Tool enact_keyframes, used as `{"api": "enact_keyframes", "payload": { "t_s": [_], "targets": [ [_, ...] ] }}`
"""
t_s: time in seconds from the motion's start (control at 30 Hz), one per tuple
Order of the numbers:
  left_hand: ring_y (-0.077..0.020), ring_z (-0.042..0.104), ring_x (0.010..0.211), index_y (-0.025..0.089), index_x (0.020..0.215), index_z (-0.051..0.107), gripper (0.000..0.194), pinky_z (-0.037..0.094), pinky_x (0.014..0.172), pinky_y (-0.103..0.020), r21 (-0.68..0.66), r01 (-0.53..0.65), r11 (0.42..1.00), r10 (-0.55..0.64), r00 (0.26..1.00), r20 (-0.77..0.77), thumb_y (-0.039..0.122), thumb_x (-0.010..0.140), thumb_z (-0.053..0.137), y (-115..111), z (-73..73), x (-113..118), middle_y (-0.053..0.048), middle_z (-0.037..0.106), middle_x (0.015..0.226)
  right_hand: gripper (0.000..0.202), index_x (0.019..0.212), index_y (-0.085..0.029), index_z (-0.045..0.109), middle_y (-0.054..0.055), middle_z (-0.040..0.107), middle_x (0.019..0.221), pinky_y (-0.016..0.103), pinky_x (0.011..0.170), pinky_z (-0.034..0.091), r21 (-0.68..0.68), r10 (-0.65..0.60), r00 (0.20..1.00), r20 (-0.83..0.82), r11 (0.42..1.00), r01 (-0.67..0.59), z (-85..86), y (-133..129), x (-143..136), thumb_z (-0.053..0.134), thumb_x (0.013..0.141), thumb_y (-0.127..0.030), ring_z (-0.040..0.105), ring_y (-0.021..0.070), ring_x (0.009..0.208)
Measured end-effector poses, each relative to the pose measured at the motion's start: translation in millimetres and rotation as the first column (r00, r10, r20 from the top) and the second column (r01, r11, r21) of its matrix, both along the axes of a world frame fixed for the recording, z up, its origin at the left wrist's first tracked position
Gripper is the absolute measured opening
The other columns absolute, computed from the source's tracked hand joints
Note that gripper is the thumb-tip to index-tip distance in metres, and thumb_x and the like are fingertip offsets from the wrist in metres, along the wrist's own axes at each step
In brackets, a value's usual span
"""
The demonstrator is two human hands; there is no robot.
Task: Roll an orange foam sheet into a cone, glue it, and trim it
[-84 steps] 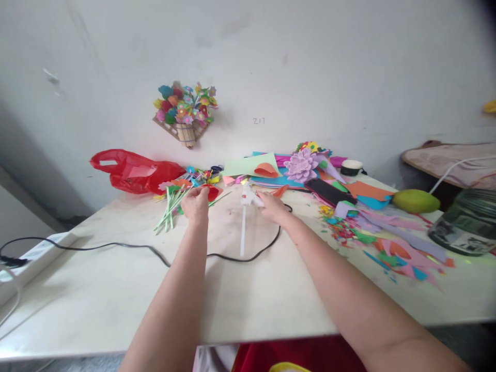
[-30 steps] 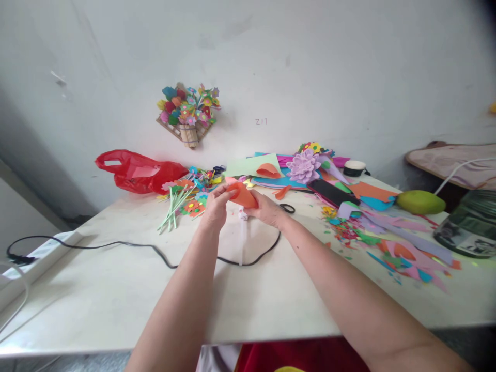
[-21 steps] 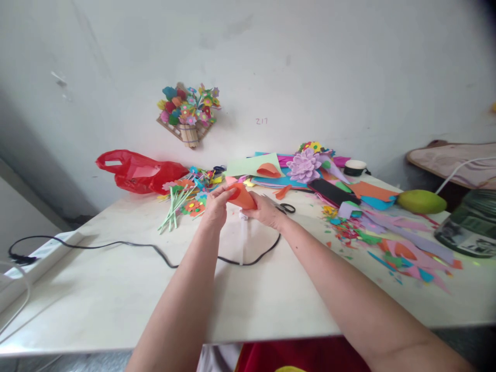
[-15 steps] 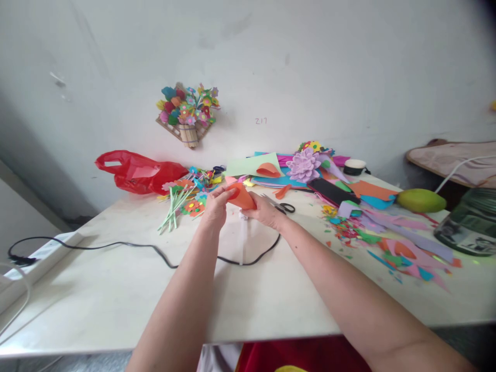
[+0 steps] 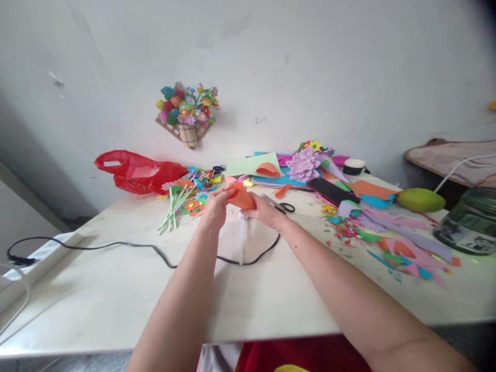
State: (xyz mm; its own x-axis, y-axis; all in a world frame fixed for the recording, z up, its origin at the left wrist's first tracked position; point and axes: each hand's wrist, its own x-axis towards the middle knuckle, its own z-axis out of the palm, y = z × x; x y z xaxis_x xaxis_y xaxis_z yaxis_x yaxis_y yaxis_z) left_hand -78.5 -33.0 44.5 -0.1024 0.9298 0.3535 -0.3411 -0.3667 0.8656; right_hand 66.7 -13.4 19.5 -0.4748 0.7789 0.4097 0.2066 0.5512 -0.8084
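A curved piece of orange craft foam (image 5: pixel 242 197) is held between my two hands, above the middle of the table. My left hand (image 5: pixel 216 205) pinches its left side, thumb on top. My right hand (image 5: pixel 264 209) has its fingers closed on the right side; the fingertips are partly hidden. Just below the foam, a translucent glue stick (image 5: pixel 243 243) points toward me, its far end by a pale tool that my hands mostly cover. Black-handled scissors (image 5: pixel 287 207) lie right beside my right hand, blades partly behind it.
Green paper stems (image 5: pixel 174 209) and foam flowers (image 5: pixel 194 207) lie to the left, before a red plastic bag (image 5: pixel 141 173). A black cable (image 5: pixel 127 244) crosses the table. Rightward are a phone (image 5: pixel 333 191), foam scraps (image 5: pixel 403 250), a mango-like fruit (image 5: pixel 421 200) and a glass jar (image 5: pixel 470 227).
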Motion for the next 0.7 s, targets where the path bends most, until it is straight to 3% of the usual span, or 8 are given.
{"api": "enact_keyframes", "payload": {
  "t_s": [0.2, 0.43, 0.57, 0.7],
  "targets": [
    [-0.0072, 0.046, 0.054, 0.013, 0.054, 0.060, 0.009, 0.031, 0.054, -0.021, 0.004, -0.018, 1.000, 0.018, 0.998, 0.060, 0.019, 0.055, 0.067, 2.2, -1.4, -0.1, 0.003, 0.053, 0.054, 0.032, 0.096, -0.016, 0.053, 0.001, 0.057, 0.083, 0.026, 0.067, 0.039, -0.012, 0.011, 1.000, -0.025, 1.000, -0.012, -0.2, -0.3, -1.2, 0.057, 0.065, -0.018, 0.049, 0.0136, 0.074],
    [-0.0095, 0.051, 0.058, 0.014, 0.057, 0.063, 0.007, 0.035, 0.056, -0.021, -0.002, -0.017, 1.000, 0.017, 0.990, 0.143, 0.020, 0.057, 0.066, 2.4, -1.4, 0.7, 0.001, 0.058, 0.058, 0.028, 0.092, -0.016, 0.053, -0.001, 0.054, 0.080, 0.025, 0.065, 0.038, -0.026, 0.017, 0.998, -0.063, 0.999, -0.019, 0.2, -1.2, -0.3, 0.058, 0.065, -0.019, 0.048, 0.0126, 0.071],
    [-0.0156, 0.058, 0.070, 0.014, 0.074, 0.067, 0.032, 0.041, 0.064, -0.026, -0.025, 0.050, 0.998, -0.043, 0.978, 0.203, 0.044, 0.068, 0.056, -0.4, 2.2, 0.2, -0.005, 0.066, 0.076, 0.026, 0.089, -0.017, 0.053, -0.001, 0.055, 0.079, 0.025, 0.064, 0.038, -0.079, 0.020, 0.990, -0.136, 0.996, -0.031, -2.3, 1.0, -0.6, 0.060, 0.064, -0.021, 0.048, 0.0125, 0.070],
    [-0.0208, 0.059, 0.086, 0.015, 0.088, 0.066, 0.058, 0.042, 0.076, -0.031, -0.018, 0.106, 0.994, -0.103, 0.987, 0.123, 0.066, 0.068, 0.046, 0.4, -1.0, 3.6, -0.009, 0.066, 0.090, 0.026, 0.087, -0.018, 0.052, -0.002, 0.054, 0.076, 0.024, 0.062, 0.038, -0.175, 0.052, 0.958, -0.283, 0.979, -0.105, -6.2, 3.9, -4.4, 0.061, 0.063, -0.021, 0.048, 0.0119, 0.069]
  ]
}}
